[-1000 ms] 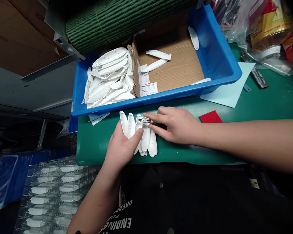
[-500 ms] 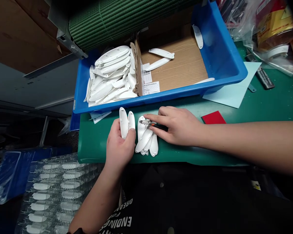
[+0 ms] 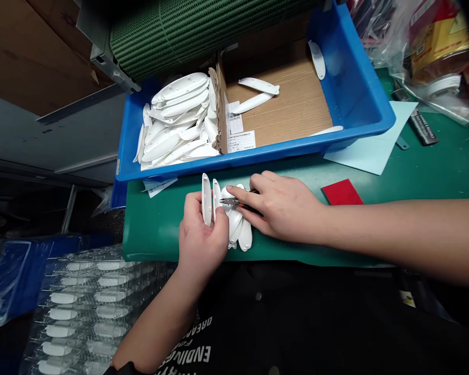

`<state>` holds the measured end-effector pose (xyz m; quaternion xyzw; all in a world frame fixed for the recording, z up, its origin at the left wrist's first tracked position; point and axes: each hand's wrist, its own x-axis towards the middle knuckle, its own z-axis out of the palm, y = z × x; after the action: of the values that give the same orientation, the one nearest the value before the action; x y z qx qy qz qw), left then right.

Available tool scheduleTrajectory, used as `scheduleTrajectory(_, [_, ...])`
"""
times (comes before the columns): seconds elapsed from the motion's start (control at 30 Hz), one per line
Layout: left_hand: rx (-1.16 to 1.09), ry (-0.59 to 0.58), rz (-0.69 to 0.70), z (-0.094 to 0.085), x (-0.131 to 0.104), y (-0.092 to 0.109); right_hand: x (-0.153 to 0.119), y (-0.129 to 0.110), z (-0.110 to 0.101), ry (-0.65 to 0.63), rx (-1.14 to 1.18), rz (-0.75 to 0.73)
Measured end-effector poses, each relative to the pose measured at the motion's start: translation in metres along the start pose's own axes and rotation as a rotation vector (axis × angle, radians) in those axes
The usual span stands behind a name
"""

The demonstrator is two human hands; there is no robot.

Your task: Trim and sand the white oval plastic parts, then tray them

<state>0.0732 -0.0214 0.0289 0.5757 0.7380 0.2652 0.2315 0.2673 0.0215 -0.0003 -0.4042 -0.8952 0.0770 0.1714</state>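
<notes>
In my left hand [image 3: 203, 234] are two long, white oval plastic parts [image 3: 207, 200], held upright side by side. My right hand [image 3: 283, 205] is closed round small nippers [image 3: 231, 201] with dark handles and an orange patch. Their metal jaws point left and meet the edge of the right-hand part; whether they grip it I cannot tell. Under the nippers, a small heap of white plastic parts [image 3: 245, 235] lies on the green tabletop [image 3: 156, 221], partly hidden by both hands.
Behind my hands stands a blue bin [image 3: 359, 133] with a cardboard divider [image 3: 219, 104]. Many white parts [image 3: 180, 120] fill its left side; several lie in the right. A red square [image 3: 342, 192] and pale blue paper [image 3: 369, 146] lie rightward. Stacked clear trays [image 3: 82, 307] stand lower left.
My left hand has moved right and turned the two white parts more edge-on, bringing them up to the nippers. My right hand has shifted slightly left with the nippers.
</notes>
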Motion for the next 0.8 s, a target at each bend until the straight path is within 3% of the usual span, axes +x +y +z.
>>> scheduleTrajectory(0.8, [-0.090,-0.039,0.003,-0.0011,-0.0014,0.0009,0.0000,0.0018,0.0030,-0.037,0.016,-0.031])
